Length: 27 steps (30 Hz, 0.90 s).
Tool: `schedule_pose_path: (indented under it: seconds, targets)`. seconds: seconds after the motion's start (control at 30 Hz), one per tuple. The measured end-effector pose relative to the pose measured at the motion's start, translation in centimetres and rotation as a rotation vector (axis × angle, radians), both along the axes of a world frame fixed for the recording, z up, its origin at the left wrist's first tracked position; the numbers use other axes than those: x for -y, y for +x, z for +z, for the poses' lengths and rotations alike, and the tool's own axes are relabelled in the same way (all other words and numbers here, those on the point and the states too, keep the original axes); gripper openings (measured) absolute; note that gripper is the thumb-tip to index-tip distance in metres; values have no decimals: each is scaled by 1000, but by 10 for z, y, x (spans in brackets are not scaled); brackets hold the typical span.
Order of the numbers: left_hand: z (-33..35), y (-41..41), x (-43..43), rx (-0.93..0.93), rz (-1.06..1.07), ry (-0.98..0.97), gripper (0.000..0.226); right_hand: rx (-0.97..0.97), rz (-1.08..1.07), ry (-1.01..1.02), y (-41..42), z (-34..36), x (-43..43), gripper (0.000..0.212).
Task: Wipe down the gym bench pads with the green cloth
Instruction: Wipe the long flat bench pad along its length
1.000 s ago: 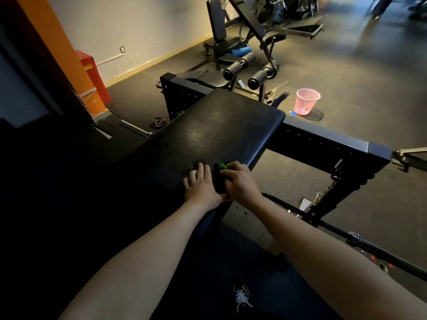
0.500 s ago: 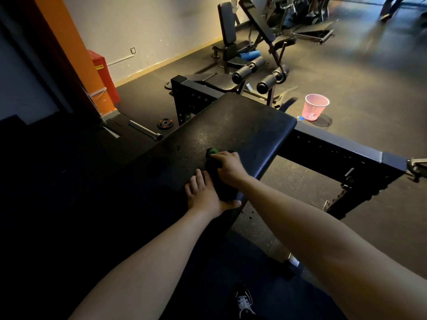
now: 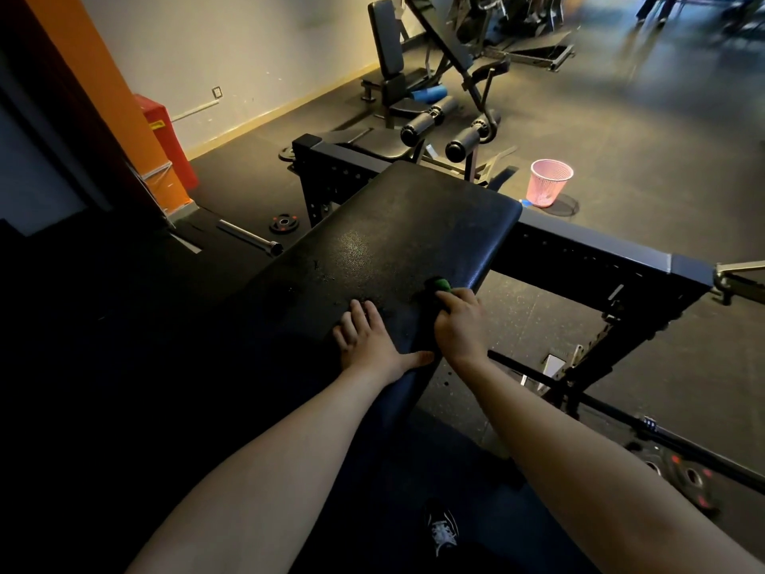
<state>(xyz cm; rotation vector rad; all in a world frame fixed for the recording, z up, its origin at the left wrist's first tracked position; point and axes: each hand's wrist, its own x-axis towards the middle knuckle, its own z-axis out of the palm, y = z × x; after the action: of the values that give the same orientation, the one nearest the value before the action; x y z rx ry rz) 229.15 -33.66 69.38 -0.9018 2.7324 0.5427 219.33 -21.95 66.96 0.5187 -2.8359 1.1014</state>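
Observation:
A long black bench pad (image 3: 397, 238) runs from the lower left toward the upper middle. My right hand (image 3: 459, 325) grips a bunched green cloth (image 3: 439, 286) at the pad's right edge; only a small green tip shows past the fingers. My left hand (image 3: 370, 341) lies flat on the pad just left of it, fingers straight and thumb spread toward the right hand. A faint wet sheen and small specks mark the pad surface ahead of the hands.
A black steel frame beam (image 3: 600, 258) crosses behind and right of the pad. A pink basket (image 3: 548, 187) stands on the floor beyond. Weight plates (image 3: 683, 478), a barbell sleeve (image 3: 252, 239) and another leg machine (image 3: 439, 126) surround the bench. My shoe (image 3: 443, 532) is below.
My right hand with the cloth slid forward over the pad, then back to the right edge. My left hand stayed pressed on the pad. The camera shifted slightly.

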Motion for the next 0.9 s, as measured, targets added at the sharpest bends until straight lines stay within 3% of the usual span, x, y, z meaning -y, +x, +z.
schedule_pose_path:
  seconds: [0.1,0.27,0.47,0.6,0.7,0.8,0.9]
  targets:
    - [1,0,0,-8,-11,-4,136,3,134,12,2,19,33,42]
    - [2,-1,0,-12,-8,-22,132,-47,443,314,-3,19,45,43]
    - [0,-1,-3,-2,-4,-36,138,-43,153,111,6,-2,-1,43]
    - [5,1,-9,32,-48,-71,122,67,-42,-115,32,-12,-6,43]
    - [5,-1,-13,37,-69,-98,109,71,-11,-203,50,-20,-8,43]
    - [7,-4,-20,-15,-110,-108,99,40,130,-176,47,-30,-20,41]
    - [10,-11,-30,-75,-206,-158,89,59,140,-188,25,-35,-29,42]
